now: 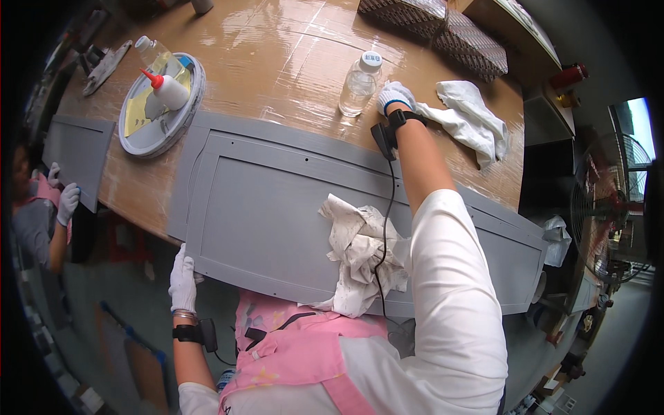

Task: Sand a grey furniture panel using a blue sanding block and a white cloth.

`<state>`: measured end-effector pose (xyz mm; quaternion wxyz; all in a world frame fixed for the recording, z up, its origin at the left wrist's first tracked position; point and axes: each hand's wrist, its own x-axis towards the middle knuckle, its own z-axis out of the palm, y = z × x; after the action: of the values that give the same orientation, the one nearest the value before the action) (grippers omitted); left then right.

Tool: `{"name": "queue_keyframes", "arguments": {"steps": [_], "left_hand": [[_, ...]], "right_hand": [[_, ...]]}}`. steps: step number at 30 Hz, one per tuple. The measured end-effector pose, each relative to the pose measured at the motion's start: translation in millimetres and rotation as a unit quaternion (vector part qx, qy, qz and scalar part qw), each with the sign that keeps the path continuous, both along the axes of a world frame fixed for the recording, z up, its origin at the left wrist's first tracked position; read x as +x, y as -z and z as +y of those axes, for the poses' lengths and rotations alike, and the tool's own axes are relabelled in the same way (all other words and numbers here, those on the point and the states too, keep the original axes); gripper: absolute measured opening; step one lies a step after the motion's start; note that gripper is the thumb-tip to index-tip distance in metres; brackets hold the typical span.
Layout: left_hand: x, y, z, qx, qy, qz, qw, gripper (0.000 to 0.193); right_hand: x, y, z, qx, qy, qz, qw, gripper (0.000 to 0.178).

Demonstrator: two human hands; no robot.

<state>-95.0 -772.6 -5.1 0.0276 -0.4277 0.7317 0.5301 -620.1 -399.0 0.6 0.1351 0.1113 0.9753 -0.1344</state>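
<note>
A long grey panel (277, 200) with a recessed border and small holes lies across the near part of the table, on top of another grey panel (181, 207). At its near left corner, my left hand (183, 280) in a white glove grips the edge. My right hand (397, 98), gloved too, reaches past the panel's far edge and is closed at the tapered end of a white cloth (470, 121); its fingertips are hidden. Just left of it stands a clear bottle (358, 86) with a white cap. A crumpled, stained cloth (360, 249) rests on the panel.
A round tub lid (131, 142) at left carries a red-tipped squeeze bottle (169, 91) and a clear bottle (155, 55). Patterned wrapped bundles (443, 31) lie at the back. A co-worker's gloved hand (68, 202) holds another panel (79, 155). A fan (609, 207) stands right.
</note>
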Motion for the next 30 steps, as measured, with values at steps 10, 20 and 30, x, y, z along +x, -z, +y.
{"name": "queue_keyframes", "arguments": {"steps": [10, 20, 30], "left_hand": [[-3.0, -3.6, 2.2, -0.014, 0.008, -0.001, 1.0, 0.049], [-7.4, -19.3, -13.8, 0.028, 0.073, -0.022, 0.997, 0.054], [-1.3, -20.9, -58.6, 0.186, 0.207, 0.038, 0.96, 0.053]], "right_hand": [[6.4, 11.8, 21.7, 0.04, -0.036, 0.066, 0.996, 0.031], [111.0, -47.4, 128.7, -0.178, -0.087, 0.119, 0.973, 0.03], [392.9, -89.6, 46.9, -0.437, -0.017, -0.289, 0.851, 0.024]]}}
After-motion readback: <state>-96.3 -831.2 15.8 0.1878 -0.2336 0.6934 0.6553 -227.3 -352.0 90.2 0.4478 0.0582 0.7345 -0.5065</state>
